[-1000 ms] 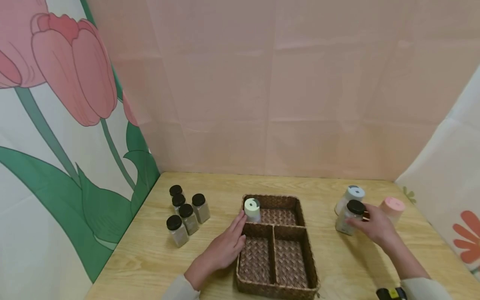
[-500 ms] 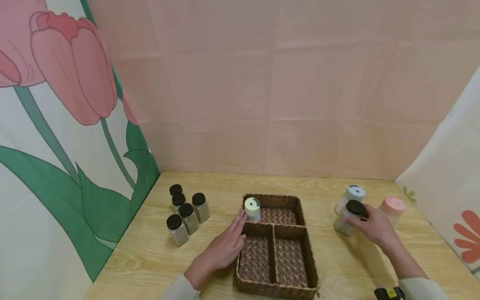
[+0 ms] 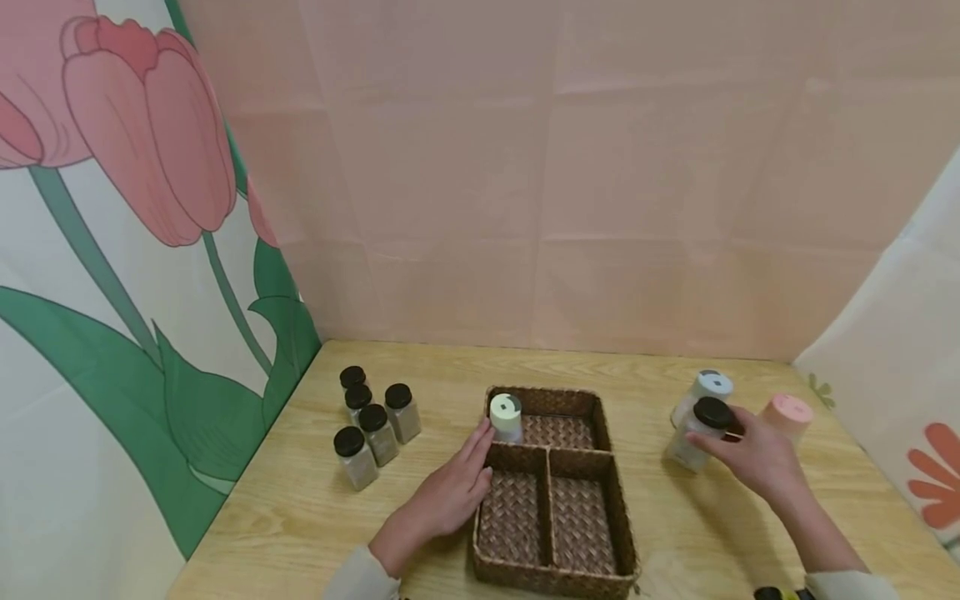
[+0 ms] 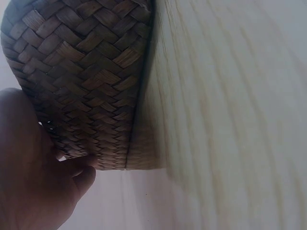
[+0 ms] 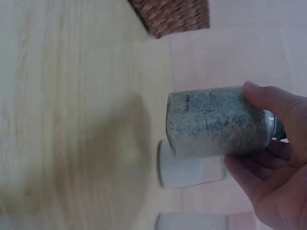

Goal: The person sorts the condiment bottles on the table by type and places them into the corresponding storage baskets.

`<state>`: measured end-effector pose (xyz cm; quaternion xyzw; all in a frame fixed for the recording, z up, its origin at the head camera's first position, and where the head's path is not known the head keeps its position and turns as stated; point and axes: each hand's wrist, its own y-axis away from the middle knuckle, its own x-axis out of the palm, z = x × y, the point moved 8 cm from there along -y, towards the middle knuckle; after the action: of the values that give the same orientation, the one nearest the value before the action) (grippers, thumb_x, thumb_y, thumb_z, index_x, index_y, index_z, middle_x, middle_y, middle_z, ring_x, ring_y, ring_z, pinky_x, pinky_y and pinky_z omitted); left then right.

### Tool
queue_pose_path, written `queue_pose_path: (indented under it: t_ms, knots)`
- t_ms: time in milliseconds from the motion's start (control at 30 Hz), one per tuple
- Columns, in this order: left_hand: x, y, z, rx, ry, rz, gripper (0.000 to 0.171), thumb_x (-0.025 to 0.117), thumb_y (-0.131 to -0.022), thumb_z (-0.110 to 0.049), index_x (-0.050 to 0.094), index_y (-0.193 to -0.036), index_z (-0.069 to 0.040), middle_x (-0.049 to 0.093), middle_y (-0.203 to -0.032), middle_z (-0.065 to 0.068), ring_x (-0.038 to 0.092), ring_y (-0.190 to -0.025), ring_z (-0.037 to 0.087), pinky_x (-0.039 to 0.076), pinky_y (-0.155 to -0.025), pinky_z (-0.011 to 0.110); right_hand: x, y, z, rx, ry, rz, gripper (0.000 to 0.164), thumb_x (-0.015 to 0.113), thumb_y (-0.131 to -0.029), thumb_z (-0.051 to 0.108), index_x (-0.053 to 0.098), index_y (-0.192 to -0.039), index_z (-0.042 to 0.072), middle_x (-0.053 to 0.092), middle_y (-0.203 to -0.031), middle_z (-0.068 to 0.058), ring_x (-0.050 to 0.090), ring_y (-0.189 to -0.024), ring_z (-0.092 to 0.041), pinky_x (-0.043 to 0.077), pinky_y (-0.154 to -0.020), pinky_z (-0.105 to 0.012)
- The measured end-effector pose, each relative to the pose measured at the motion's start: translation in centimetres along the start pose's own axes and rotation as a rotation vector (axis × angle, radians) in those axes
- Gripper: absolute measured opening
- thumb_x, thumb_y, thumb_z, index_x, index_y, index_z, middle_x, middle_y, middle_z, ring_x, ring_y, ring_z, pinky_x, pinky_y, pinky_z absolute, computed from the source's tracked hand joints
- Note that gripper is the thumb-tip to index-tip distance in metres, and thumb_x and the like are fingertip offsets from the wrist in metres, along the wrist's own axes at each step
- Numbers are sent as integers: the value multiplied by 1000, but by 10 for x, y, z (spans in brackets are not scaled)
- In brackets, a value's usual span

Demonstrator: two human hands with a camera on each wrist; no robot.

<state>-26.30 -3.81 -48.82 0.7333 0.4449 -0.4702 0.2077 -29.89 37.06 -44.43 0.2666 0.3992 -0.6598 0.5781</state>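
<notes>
A brown woven basket [image 3: 553,575] with three compartments stands in the middle of the wooden table. Along its left rim rests my left hand [image 3: 450,492], fingers mostly straight and touching the wall. In the left wrist view those fingers lie against the basket's outer weave [image 4: 91,81]. My right hand [image 3: 761,454] grips a clear spice jar [image 3: 688,448] with a black lid, near its top. The right wrist view shows the jar [image 5: 213,124] full of grey, speckled contents, thumb on one side and fingers on the other; its base appears slightly off the table.
A pale-green-capped shaker [image 3: 506,417] stands in the basket's rear compartment, at its left end. Behind the right hand are a pale-blue-capped shaker [image 3: 711,387] and a pink-capped one [image 3: 791,410]. Several black-lidded jars [image 3: 378,435] group at the left.
The right hand has shifted the gripped jar very slightly left and tilted it a little. The left hand stays on the basket.
</notes>
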Motion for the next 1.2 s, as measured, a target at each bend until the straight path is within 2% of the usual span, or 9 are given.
queue_pose_path:
  t_ms: [133,267,500,700,833,1033,1200]
  knots:
    - [1,0,1,-1,2,-2,55,23,-103,-32,-1,-151,-22,-9,-157,-4,11,-142,14,32,-108,41,-8,4,14,-15,-21,-14,69,71,-77,49,56,-118,-4,63,-104,-30,61,-89,-43,49,-58,-37]
    - [2,-1,1,-4,0,-2,55,24,-103,-32,-2,-151,-23,-8,-157,-4,10,-142,13,31,-109,40,-13,7,23,-10,-19,-12,72,70,-77,51,55,-121,-4,63,-106,-31,62,-89,-44,50,-56,-37]
    - [1,0,0,-8,9,11,57,10,-101,-47,-2,-151,-23,-10,-157,-6,10,-142,13,32,-109,40,-19,15,41,-23,-13,-21,71,71,-76,51,57,-119,-3,64,-103,-29,64,-86,-41,49,-55,-36]
    - [0,1,0,-9,8,13,58,9,-100,-48,-1,-151,-22,-10,-157,-6,10,-142,13,32,-109,40,-22,22,59,-37,-66,-3,66,70,-78,49,57,-120,-1,63,-107,-28,63,-92,-43,53,-55,-29]
    - [0,1,1,-6,5,5,56,13,-101,-44,-1,-151,-22,-9,-157,-6,11,-142,13,32,-109,40,-25,29,73,-39,-80,-1,64,71,-78,48,58,-119,1,64,-107,-27,64,-92,-42,54,-55,-26]
    - [2,0,1,-4,5,0,55,24,-103,-32,-2,-151,-23,-9,-157,-5,11,-142,14,32,-109,40,-28,38,93,-33,-47,-8,64,71,-75,52,60,-118,6,64,-107,-26,66,-89,-39,53,-55,-30]
    - [2,0,2,-4,-1,-4,55,21,-103,-36,-2,-151,-23,-9,-157,-5,11,-142,14,32,-108,40,-30,43,105,-39,-52,-13,62,72,-75,52,61,-117,7,63,-110,-27,65,-91,-39,54,-56,-30]
